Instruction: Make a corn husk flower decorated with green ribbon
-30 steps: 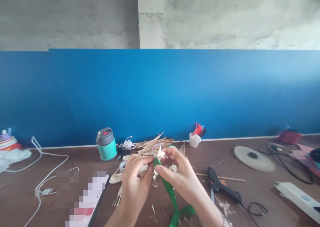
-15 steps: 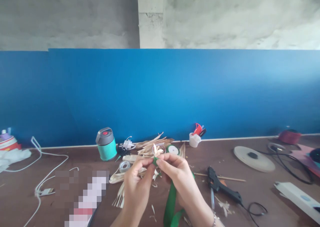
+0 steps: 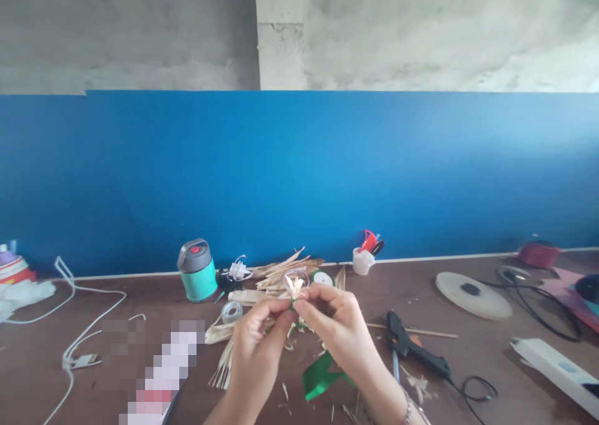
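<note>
Both hands meet over the middle of the table at a small pale flower (image 3: 294,286) of husk-like strips, its petals pointing up. My left hand (image 3: 259,344) pinches the green-wrapped base of the flower between thumb and fingertips. Closed at the same spot, my right hand (image 3: 334,325) has its thumb and forefinger on the base from the other side. A loose length of green ribbon (image 3: 321,378) hangs below my right hand; my fingers hide where it joins the flower. Dried husks (image 3: 285,272) lie behind the hands, with a clear tape roll (image 3: 231,312) on the left.
To the right lie a black glue gun (image 3: 414,347), a thin stick (image 3: 435,333), a round lid (image 3: 472,295) and a white box-like strip (image 3: 556,372). A teal jar (image 3: 197,272) and a pen cup (image 3: 364,261) stand at the back. White cables (image 3: 96,325) cross the left side.
The flower has turned, and its petals now show more spread out. The ribbon's loose end has swung up and folded under my right hand. Both hands keep their pinch.
</note>
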A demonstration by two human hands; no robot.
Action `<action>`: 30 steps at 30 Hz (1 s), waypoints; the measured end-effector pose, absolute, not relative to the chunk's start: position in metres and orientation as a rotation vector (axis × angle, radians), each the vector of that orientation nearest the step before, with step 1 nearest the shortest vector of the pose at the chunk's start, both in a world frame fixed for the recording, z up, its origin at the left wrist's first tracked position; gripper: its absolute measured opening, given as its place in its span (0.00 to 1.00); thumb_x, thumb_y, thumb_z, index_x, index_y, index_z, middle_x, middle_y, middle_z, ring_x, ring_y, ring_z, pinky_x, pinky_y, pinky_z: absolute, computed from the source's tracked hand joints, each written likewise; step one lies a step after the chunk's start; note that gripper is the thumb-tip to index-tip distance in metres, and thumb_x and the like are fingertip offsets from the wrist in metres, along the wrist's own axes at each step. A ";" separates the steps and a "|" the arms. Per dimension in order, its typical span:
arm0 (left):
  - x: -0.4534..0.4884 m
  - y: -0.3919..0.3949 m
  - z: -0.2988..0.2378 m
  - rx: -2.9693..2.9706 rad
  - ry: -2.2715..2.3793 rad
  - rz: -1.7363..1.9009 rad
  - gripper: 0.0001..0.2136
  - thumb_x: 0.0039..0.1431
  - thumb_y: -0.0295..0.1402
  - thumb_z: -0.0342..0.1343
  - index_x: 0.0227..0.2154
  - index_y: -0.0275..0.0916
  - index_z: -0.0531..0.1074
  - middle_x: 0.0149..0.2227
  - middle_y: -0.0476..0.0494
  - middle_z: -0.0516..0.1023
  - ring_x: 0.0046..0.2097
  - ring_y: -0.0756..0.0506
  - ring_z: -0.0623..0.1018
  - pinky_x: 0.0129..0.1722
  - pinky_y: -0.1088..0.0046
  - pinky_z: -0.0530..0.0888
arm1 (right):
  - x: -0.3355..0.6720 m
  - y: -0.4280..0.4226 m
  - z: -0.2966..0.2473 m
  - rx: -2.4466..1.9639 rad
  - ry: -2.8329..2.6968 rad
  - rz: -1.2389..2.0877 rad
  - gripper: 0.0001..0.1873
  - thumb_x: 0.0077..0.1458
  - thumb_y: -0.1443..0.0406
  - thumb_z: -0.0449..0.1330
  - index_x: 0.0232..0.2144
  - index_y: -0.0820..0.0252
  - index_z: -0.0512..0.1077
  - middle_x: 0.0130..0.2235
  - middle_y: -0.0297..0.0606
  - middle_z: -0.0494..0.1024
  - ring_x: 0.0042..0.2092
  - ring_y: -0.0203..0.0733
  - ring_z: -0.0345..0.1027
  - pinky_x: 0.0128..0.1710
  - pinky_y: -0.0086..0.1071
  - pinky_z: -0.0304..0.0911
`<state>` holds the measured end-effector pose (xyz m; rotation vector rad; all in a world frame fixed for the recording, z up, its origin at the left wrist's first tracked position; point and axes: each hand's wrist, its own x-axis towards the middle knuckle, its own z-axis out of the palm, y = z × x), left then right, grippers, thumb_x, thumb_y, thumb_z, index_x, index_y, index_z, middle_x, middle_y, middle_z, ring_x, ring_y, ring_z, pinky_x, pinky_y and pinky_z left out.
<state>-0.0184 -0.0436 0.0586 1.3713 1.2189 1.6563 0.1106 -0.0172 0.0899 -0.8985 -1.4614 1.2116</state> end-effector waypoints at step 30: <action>-0.032 -0.045 0.073 1.486 1.145 1.389 0.06 0.53 0.36 0.58 0.30 0.39 0.75 0.29 0.46 0.75 0.33 0.46 0.71 0.31 0.75 0.68 | 0.119 -0.011 0.086 -0.806 -1.604 1.056 0.05 0.47 0.66 0.60 0.23 0.63 0.71 0.23 0.31 0.66 0.24 0.32 0.56 0.23 0.25 0.53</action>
